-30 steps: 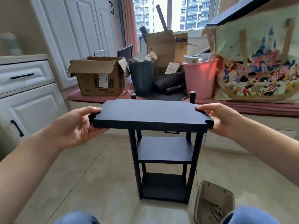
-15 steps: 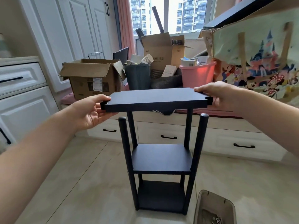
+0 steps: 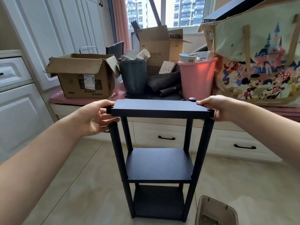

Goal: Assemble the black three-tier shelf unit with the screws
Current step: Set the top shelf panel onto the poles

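Top shelf board (image 3: 159, 106) held between both hands, left (image 3: 95, 118) and right (image 3: 216, 108).

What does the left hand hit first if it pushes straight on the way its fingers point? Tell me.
The left hand points rightward and already grips the end of the top shelf board, so that board meets it first. The near-left post stands just below; depth is unclear.

Your plastic tray (image 3: 215, 211) runs off the bottom edge, contents too blurred to tell | top shelf board (image 3: 160, 108) hides the rear-left post's top | your left hand (image 3: 95, 117) covers the board's left end
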### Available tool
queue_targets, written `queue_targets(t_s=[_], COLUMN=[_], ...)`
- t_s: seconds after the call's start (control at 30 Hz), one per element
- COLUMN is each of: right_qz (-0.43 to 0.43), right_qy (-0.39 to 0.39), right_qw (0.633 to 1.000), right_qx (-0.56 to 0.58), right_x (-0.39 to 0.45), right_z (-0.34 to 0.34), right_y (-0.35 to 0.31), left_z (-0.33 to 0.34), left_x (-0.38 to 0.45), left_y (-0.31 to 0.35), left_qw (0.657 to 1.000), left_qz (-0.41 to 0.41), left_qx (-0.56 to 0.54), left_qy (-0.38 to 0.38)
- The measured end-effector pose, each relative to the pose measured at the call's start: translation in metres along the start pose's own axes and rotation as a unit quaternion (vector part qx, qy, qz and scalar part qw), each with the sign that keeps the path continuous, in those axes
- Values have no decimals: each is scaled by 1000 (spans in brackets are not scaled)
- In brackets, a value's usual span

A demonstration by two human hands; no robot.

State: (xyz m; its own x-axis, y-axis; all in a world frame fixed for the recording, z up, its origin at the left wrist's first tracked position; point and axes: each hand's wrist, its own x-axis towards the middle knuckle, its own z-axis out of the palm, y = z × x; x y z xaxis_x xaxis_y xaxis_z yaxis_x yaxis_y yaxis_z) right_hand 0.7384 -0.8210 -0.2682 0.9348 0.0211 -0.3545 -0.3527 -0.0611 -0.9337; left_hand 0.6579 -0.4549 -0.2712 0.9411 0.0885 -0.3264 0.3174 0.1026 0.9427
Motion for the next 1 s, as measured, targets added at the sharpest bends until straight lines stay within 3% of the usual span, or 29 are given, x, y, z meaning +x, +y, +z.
queue_targets(t_s=[1.0], right_qz=[-64], right_qy=[42], right_qw=[997], right_qx=[-13], right_x=[9], right_z=[6], right_y=[6], left_z=[6], left_x=[11], left_y=[-37], left_qw=[998], left_qz=[42], left_qx=[-52], left_qy=[-8])
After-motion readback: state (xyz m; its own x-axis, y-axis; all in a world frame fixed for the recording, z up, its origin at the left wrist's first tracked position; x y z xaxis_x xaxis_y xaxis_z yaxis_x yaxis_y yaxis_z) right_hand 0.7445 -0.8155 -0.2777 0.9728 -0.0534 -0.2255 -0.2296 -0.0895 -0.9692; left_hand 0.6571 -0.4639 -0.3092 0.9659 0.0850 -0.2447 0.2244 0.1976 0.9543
